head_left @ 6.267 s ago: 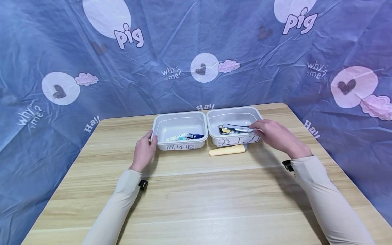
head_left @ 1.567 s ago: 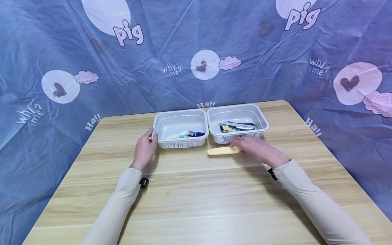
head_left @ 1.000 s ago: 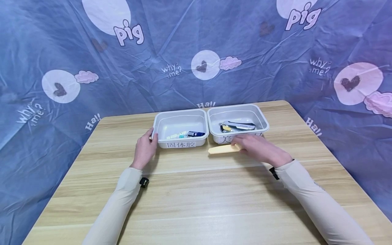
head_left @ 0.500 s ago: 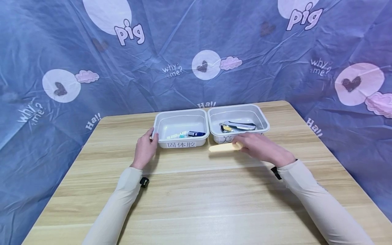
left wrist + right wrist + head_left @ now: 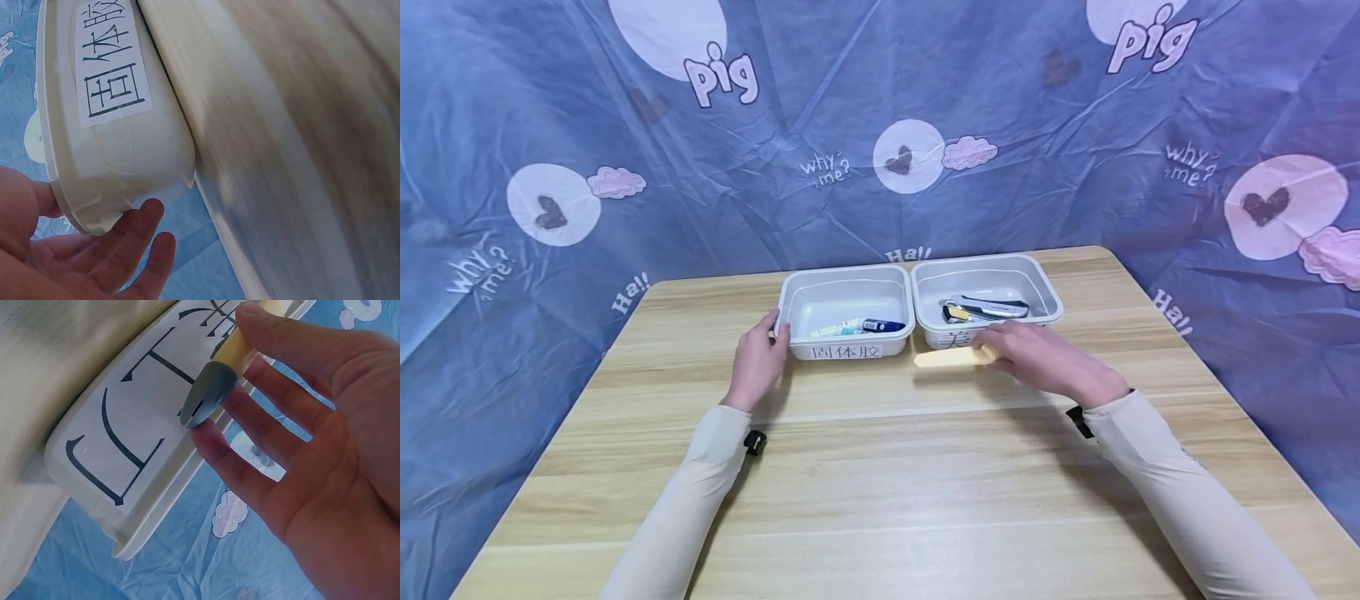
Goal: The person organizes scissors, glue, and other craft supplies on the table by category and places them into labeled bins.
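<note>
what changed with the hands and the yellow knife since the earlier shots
The right hand came off the right bin, dropped to the table, and took hold of the yellow utility knife by its grey end, pinched in thumb and fingers. The knife's end has lifted slightly toward the bin. The left hand stays against the left bin; both bins and their contents are unmoved.

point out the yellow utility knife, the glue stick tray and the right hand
yellow utility knife (image 5: 946, 357), head view, middle of its yellow body
glue stick tray (image 5: 846, 352), head view, labelled front wall
right hand (image 5: 1045, 362), head view, back of hand
</note>
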Tool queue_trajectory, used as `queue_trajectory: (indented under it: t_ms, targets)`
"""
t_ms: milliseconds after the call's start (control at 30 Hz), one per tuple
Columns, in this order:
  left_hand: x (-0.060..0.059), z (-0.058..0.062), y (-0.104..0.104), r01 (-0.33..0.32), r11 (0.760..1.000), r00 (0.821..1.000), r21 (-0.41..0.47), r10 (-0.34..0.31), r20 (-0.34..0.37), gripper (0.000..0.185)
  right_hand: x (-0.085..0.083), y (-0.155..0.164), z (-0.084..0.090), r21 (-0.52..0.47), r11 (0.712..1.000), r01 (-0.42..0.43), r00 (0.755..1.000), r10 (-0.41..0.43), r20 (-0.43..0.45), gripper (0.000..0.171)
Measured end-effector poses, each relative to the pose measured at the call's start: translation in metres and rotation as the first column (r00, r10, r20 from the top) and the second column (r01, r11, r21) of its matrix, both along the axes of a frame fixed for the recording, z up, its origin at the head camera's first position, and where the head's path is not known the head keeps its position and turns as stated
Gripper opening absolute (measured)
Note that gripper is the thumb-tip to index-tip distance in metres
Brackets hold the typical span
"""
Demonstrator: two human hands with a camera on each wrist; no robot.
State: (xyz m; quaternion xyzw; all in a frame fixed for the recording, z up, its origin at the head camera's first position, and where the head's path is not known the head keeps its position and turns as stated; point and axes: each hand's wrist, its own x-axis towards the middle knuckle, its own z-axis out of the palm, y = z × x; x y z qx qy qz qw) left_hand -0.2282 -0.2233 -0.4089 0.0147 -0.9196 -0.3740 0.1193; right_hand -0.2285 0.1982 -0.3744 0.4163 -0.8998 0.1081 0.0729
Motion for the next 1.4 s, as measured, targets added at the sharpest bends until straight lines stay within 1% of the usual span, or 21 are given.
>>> queue_trajectory:
  t_ms: [167,633,900,1100,1400]
  targets:
    - [-0.0008,0.0010,0.0004,0.004,1.000,1.000,0.000,-0.004,-0.005,0.052,-0.0009,0.0018,0.0006,-0.007,1.000,0.004,1.000,-0.004,-0.011,0.035]
    - [-0.0002,-0.0009,0.0004,0.009,1.000,1.000,-0.006,-0.009,-0.007,0.053,0.0029,0.0025,0.0020,0.005,1.000,0.029,1.000,-0.029,0.005,0.035]
    - [-0.0003,-0.0020,-0.0002,0.006,1.000,1.000,-0.007,-0.007,-0.014,0.052,0.0010,0.0028,0.0023,0.001,1.000,0.022,1.000,-0.022,-0.004,0.034]
    - [-0.0006,-0.0021,-0.0001,0.007,1.000,1.000,-0.010,-0.007,-0.011,0.053,-0.0003,0.0041,0.0019,0.001,1.000,0.030,1.000,-0.030,-0.007,0.033]
    - [-0.0013,-0.0022,-0.0002,0.001,1.000,1.000,-0.010,0.000,0.007,0.053,-0.0019,0.0045,0.0018,-0.013,1.000,0.017,1.000,-0.017,-0.013,0.033]
